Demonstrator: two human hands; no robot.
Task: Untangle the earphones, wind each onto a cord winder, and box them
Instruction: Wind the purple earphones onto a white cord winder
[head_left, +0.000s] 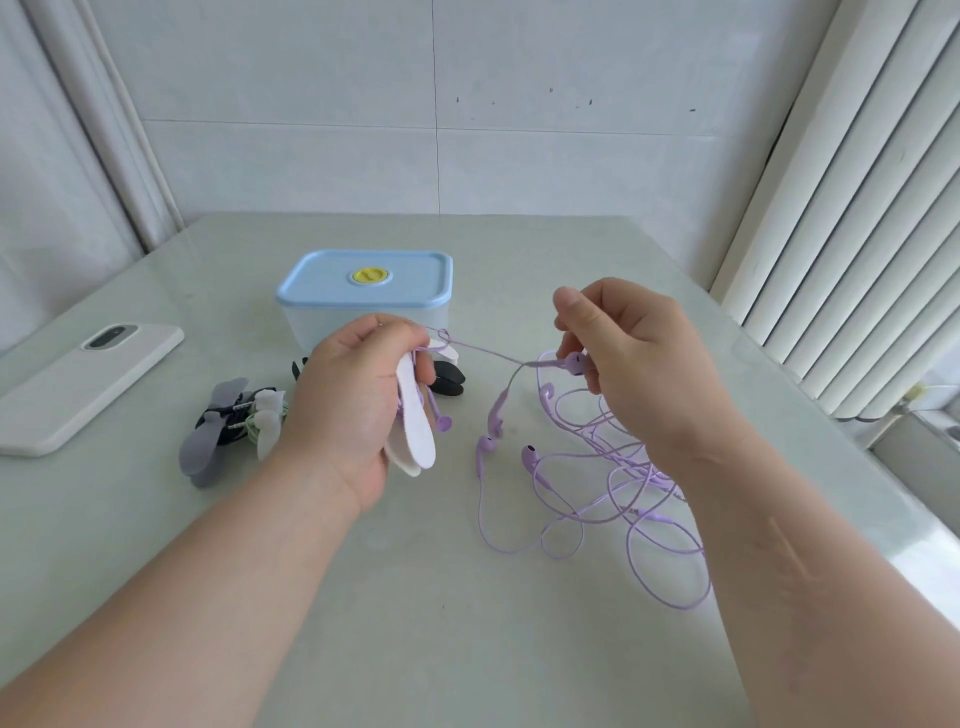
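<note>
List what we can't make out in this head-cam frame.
All in the head view:
- Turns of cord on the white cord winder: the left hand covers most of it.
- How many sets make up the purple earphones tangle: the forearm of the right hand lies over its right side.
- Contents of the box: blue lid is on, walls are cloudy, and the left hand is in front.
- Black winder: mostly behind the left hand.

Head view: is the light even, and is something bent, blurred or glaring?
In the head view the light is soft and even, with only faint shadows on the table; its right edge glares white; the wide lens tilts the white slats at the right; the purple cords look sharp.
</note>
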